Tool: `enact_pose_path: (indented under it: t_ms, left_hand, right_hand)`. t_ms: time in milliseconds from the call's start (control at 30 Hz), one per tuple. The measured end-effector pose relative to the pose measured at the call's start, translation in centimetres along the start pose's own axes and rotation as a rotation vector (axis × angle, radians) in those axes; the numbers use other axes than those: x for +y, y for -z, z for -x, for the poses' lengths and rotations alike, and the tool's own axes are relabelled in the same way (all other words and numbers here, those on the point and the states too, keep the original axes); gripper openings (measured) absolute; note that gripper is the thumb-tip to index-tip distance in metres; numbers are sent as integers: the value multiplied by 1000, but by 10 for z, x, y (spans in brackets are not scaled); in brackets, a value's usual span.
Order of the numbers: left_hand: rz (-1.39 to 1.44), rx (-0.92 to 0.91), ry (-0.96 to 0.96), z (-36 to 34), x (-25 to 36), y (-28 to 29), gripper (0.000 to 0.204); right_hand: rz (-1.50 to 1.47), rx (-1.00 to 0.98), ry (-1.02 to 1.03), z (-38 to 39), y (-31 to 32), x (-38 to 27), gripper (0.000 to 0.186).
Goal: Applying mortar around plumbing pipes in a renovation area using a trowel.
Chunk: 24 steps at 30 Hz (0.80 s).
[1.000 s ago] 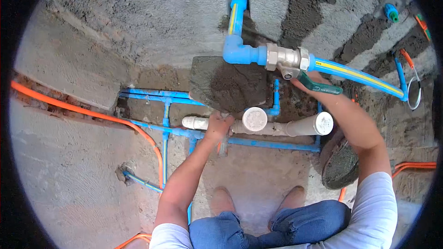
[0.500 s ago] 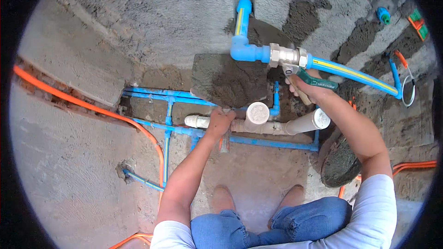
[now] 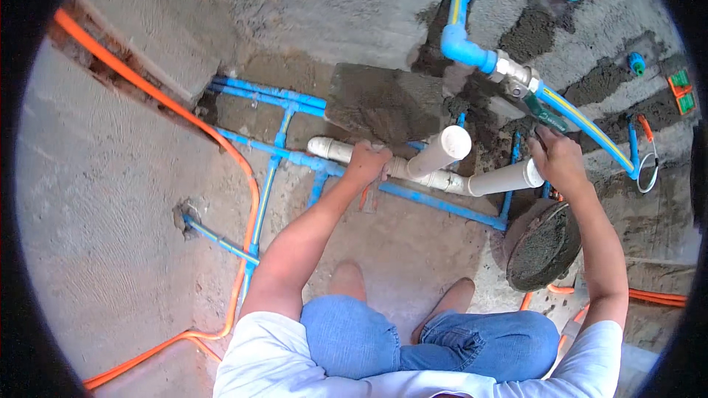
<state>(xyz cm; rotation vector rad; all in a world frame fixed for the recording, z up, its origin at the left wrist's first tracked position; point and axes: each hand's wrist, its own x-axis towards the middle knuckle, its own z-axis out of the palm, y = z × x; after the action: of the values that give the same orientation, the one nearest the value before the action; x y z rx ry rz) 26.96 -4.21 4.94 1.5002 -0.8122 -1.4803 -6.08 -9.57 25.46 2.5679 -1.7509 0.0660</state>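
Note:
My left hand (image 3: 366, 164) is closed around a handle just in front of the white drain pipe (image 3: 442, 151). It carries a flat trowel loaded with wet grey mortar (image 3: 383, 103) against the base of the wall. My right hand (image 3: 558, 158) is curled at the lower end of the green valve lever (image 3: 547, 114). That lever sits on a metal valve (image 3: 512, 74) between a blue elbow pipe (image 3: 461, 44) and a blue pipe with a yellow stripe (image 3: 590, 129). I am squatting in jeans, with my knees at the bottom of the view.
A round pan of mortar (image 3: 544, 247) sits on the floor by my right knee. Blue water pipes (image 3: 280, 144) and an orange conduit (image 3: 184, 121) run along the floor and chased wall. Orange-handled pliers with a wire loop (image 3: 647, 155) hang at the right.
The view has shifted, so the pipes sit more to the right. My right hand has slid a little lower on the green lever. My left hand stays by the white pipe.

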Motion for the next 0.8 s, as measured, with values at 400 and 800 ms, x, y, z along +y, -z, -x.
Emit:
enact_pose_path:
  t_ms: [400,800]
  left_hand:
    - [25,33,-14,16,-7,13,23]
    - [322,343,4,44,50,62,11]
  right_hand:
    - [-114,-9,194,-43,-21,-74,35]
    - [-169,49,628,-28,21,-181,30]
